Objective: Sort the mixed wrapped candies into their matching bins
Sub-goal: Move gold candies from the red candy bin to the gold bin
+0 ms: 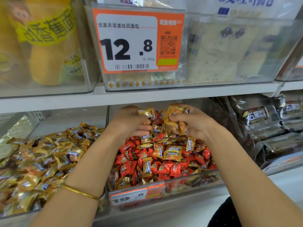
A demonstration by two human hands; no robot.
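The middle clear bin (164,189) holds red wrapped candies (129,166) with gold wrapped candies (172,153) mixed on top. The left bin (105,200) is heaped with gold candies (41,161) only. Both hands reach deep into the middle bin, at its back. My left hand (131,123) grips a gold candy (146,112) near its fingertips. My right hand (191,122) holds a bunch of gold candies (177,118) in curled fingers. A thin gold bangle (80,192) sits on the left wrist.
A white shelf edge (147,97) runs just above both hands. Above it stand clear bins with bread and an orange 12.8 price tag (137,41). Dark wrapped packs (262,122) fill the bin to the right. An orange 19.8 tag (136,195) fronts the middle bin.
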